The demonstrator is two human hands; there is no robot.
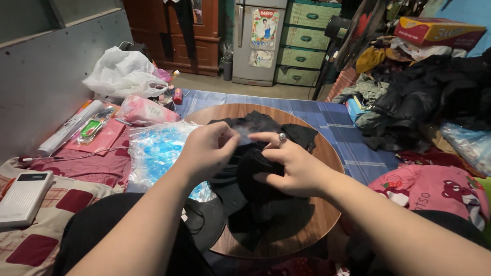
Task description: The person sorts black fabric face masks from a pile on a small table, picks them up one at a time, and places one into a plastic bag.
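Plainly, the soft black fabric garment (255, 174) lay bunched on the round wooden tabletop (317, 225), a translucent plastic film at its upper edge. The left hand (204, 151) pinched that film and cloth between fingertips; the right hand (289, 166), wearing a ring, pressed folds down with curled fingers. Doing this well probably called for keeping the cloth flat and gripping near the edge. A crinkled blue-tinted plastic bag (156, 151) sat just left.
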